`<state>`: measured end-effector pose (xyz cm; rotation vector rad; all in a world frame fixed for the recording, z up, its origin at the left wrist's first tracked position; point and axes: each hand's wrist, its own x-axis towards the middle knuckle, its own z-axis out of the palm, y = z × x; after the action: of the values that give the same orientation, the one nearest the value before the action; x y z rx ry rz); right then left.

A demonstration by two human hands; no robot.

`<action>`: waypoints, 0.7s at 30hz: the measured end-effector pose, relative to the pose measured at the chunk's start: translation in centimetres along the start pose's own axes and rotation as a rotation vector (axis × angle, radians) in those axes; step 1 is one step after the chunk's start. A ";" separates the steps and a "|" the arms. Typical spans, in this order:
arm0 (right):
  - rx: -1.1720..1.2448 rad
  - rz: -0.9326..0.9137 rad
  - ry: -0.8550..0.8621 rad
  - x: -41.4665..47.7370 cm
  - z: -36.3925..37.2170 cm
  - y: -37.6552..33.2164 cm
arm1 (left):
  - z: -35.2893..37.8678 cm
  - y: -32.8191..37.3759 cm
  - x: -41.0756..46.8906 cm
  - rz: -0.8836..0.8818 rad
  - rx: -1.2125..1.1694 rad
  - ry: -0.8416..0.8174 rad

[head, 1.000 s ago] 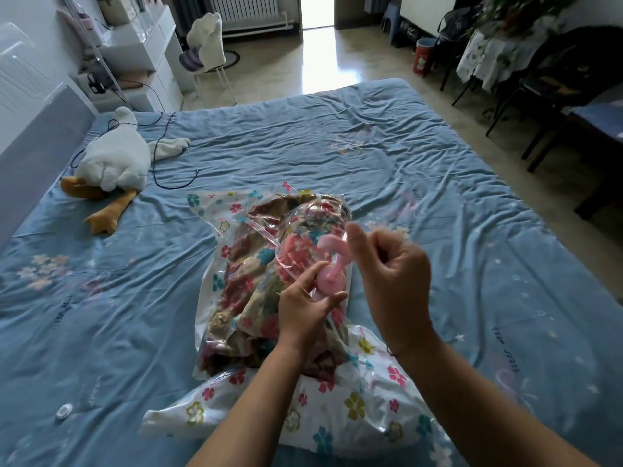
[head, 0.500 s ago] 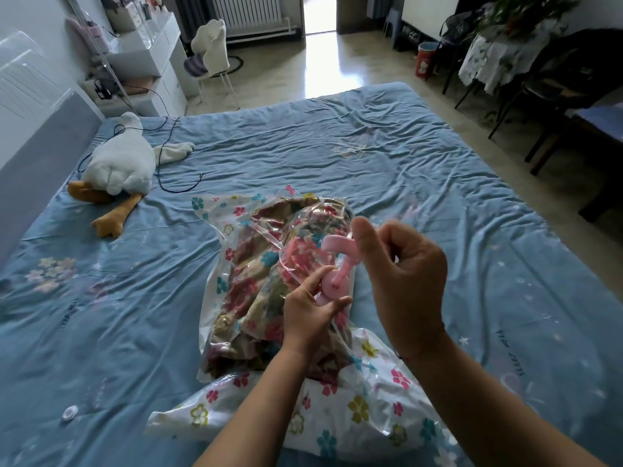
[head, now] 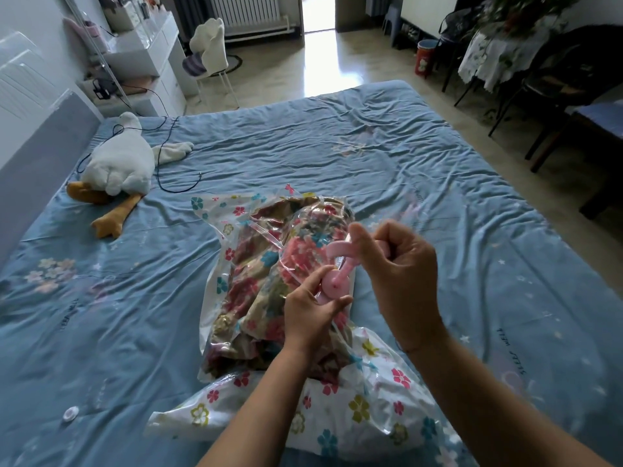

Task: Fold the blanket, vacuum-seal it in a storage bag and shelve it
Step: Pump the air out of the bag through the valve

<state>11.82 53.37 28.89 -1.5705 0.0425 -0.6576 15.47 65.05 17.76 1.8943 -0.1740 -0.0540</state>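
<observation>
A plush goose and a black cable lie at the bed's far left, and a small white cap lies near left, all well apart from the work. Mid-bed, the storage bag with the floral blanket inside runs lengthwise away from the person. A pink hand pump stands on it, leaning towards its handle on the right. The left hand pinches the pump's round base; the right hand's fingers curl round the handle. Both grips and the bag's place match a second ago.
</observation>
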 end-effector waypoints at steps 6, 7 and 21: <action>-0.364 0.365 -0.168 -1.6 -1.0 5.9 | 0.3 -0.1 -0.7 0.005 -0.013 -0.007; -0.310 0.292 -0.124 -1.0 -0.8 4.5 | 0.2 -0.1 -0.4 0.009 -0.015 -0.004; -0.368 0.251 -0.104 -0.8 -0.4 4.0 | 0.2 -0.6 -0.2 -0.003 0.004 -0.016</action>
<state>12.41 52.81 24.92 -1.9116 0.2923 -0.3824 15.33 65.04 17.09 1.8986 -0.1824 -0.0712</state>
